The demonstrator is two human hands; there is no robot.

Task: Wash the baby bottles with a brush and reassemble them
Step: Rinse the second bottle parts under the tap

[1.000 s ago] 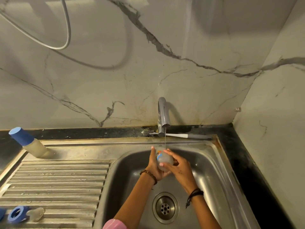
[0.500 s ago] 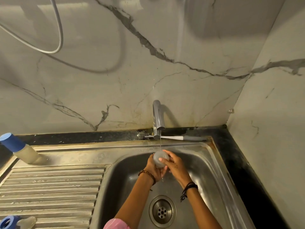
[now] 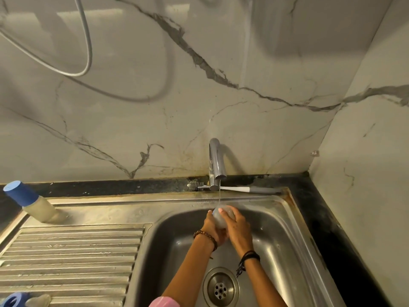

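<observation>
Both our hands wrap 1 clear baby bottle (image 3: 222, 216) over the sink (image 3: 285, 235) basin: left hand (image 3: 213, 227) cups it from the left, right hand (image 3: 238, 227) curls fingers across it. Water from the tap (image 3: 215, 162) falls on it. We see a brush (image 3: 234, 188) on the far ledge behind the tap, and a blue-capped bottle (image 3: 31, 201) standing far left beside the drainboard (image 3: 70, 258).
</observation>
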